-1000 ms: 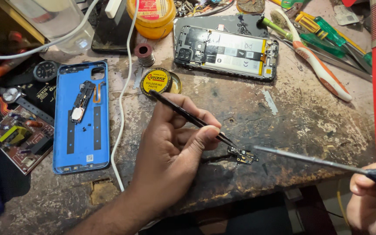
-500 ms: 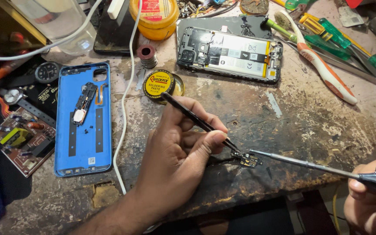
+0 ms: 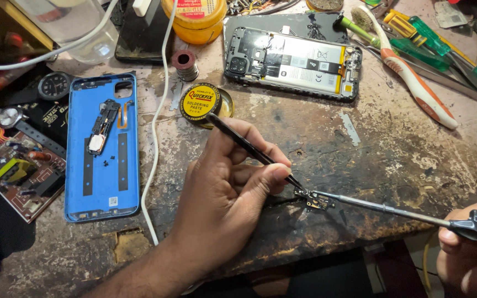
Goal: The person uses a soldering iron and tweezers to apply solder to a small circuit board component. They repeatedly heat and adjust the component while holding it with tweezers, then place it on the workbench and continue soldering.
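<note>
Head view: left hand (image 3: 224, 190) pinches black tweezers (image 3: 252, 150), fingers narrow around the shaft, tips pinning a small dark circuit board (image 3: 320, 202) flat near the worktop's (image 3: 393, 165) front edge, right of centre. Right hand (image 3: 470, 256), at the bottom right corner, fingers wrapped round the yellow-black handle of a soldering iron (image 3: 382, 207), its thin metal shaft touching the board. Step looks like soldering a joint; next move calls for a steady tip and firm tweezer hold. Worktop worn, scarred, flaky. Glossy blue phone back cover (image 3: 102, 146) lies towards the left edge, opened phone (image 3: 293, 62) at the rear, round solder paste tin (image 3: 201, 102) between.
</note>
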